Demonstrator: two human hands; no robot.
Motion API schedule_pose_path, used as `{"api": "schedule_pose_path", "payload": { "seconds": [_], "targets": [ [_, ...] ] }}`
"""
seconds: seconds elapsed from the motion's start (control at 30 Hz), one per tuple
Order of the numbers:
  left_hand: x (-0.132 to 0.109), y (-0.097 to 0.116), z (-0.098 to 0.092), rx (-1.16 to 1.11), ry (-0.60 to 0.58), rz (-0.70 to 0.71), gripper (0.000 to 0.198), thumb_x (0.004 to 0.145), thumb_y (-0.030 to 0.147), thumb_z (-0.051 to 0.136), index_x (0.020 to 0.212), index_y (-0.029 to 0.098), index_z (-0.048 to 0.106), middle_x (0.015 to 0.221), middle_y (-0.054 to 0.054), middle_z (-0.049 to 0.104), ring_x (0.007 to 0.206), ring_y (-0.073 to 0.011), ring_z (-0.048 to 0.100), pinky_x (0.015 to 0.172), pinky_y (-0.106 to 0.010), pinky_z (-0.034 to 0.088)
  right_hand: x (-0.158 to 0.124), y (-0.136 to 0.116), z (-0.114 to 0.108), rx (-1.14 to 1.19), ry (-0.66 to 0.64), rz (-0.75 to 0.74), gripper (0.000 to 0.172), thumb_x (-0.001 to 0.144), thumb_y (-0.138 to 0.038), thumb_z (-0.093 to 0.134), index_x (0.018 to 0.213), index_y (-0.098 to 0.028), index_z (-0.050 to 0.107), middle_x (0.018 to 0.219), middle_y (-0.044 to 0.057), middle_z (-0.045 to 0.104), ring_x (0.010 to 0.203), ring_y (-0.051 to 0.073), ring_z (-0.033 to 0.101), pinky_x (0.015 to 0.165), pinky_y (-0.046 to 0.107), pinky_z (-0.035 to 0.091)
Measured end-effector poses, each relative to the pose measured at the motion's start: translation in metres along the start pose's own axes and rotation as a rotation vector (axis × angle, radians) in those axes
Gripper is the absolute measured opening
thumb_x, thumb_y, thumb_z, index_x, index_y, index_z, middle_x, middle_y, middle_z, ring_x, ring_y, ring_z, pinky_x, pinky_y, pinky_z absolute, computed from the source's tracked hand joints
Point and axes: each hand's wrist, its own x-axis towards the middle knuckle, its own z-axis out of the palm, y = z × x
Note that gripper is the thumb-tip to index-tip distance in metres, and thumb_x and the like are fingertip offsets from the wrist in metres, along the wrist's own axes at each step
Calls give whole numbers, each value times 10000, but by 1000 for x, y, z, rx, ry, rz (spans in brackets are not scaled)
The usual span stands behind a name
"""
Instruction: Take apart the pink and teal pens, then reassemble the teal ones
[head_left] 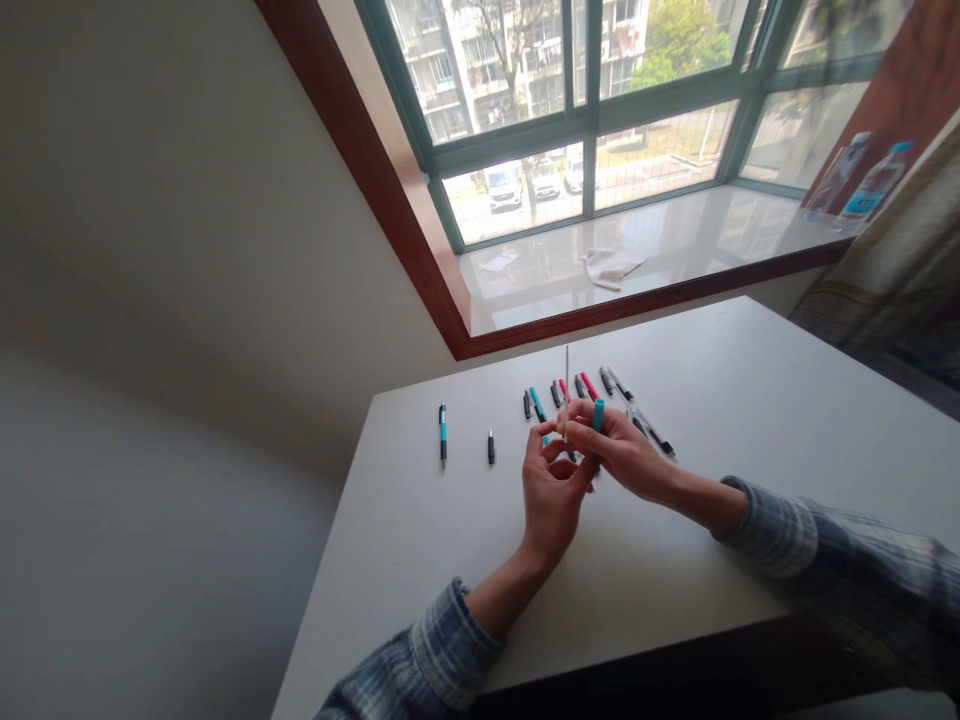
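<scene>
Right hand (622, 452): fingers pinched on a thin upright pen refill (566, 385) and a short teal plastic pen barrel (598, 415). Left hand (551, 503): fingers half-curled just below, grip unclear. Both above a white counter (450, 560), near a row of slim black, teal and red pens (589, 385).

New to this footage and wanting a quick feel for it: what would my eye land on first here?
Your eye would likely go first to the two bare hands, left and right, meeting over the white table. A thin pale refill stands upright at their fingertips, and a short teal pen barrel sits in the right hand's fingers. Behind them lies a loose row of pens, and a large window fills the top of the view.
</scene>
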Motion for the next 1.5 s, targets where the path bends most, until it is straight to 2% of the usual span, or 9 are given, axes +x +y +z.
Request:
{"api": "schedule_pose_path", "payload": {
  "seconds": [0.1,0.2,0.33,0.47,0.67,0.83,1.07,1.3,1.5],
  "targets": [
    [-1,-3,-3,19,-35,10,587,811,366,830,1273,204,507,885,-19,716,584,-97,615,531,-203,499,2,-3,-3,-45,19,7,239,944,-443,708,948,-215,640,792,-8,582,629,129,568,489,217,465],
    [-3,-7,-9,53,-64,33,592,831,332,811,1348,218,546,913,-22,704,642,-105,628,562,-207,499,5,-10,-10,-157,79,-54,249,917,-443,739,877,-207,670,833,10,612,750,152,586,662,257,502],
    [-6,-10,-15,123,-121,49,314,886,361,753,1138,177,727,914,-55,711,684,-118,629,589,-225,498,12,-21,-24,-218,219,-175,220,894,-414,765,857,-208,696,846,8,632,804,156,576,766,279,484],
    [-7,-12,-19,131,-98,28,291,885,388,749,1071,165,768,880,-64,715,682,-131,624,574,-233,482,15,-26,-35,-245,302,-253,207,883,-388,775,824,-208,693,816,1,625,748,144,554,714,272,472],
    [-5,-8,-21,159,-73,81,302,897,382,737,1138,209,793,1014,-75,696,744,-133,609,578,-225,474,14,-25,-35,-351,233,-237,182,880,-385,780,873,-209,733,868,28,700,795,170,631,728,289,531],
    [-4,-7,-21,176,-75,116,290,897,370,738,1141,229,802,1007,-72,694,770,-144,612,620,-234,497,14,-25,-35,-415,233,-237,225,877,-424,780,897,-203,749,934,61,736,852,207,671,757,333,576],
    [-3,-9,-21,194,-67,127,289,906,366,727,1150,227,793,1011,-73,696,770,-144,609,647,-246,504,13,-27,-36,-426,236,-245,220,883,-415,778,901,-197,754,888,54,731,816,194,671,726,315,579],
    [-4,-8,-20,197,-60,113,254,912,362,722,1108,211,781,1032,-73,710,767,-144,614,658,-252,495,13,-29,-34,-446,134,-242,234,906,-413,751,897,-180,752,880,64,722,802,192,665,701,317,582],
    [-4,-8,-20,189,-74,86,276,907,380,728,1117,208,773,958,-65,717,743,-149,623,642,-253,482,10,-37,-33,-566,66,-283,238,940,-404,710,926,-177,782,913,96,728,862,223,673,694,329,591]
  ]
}}
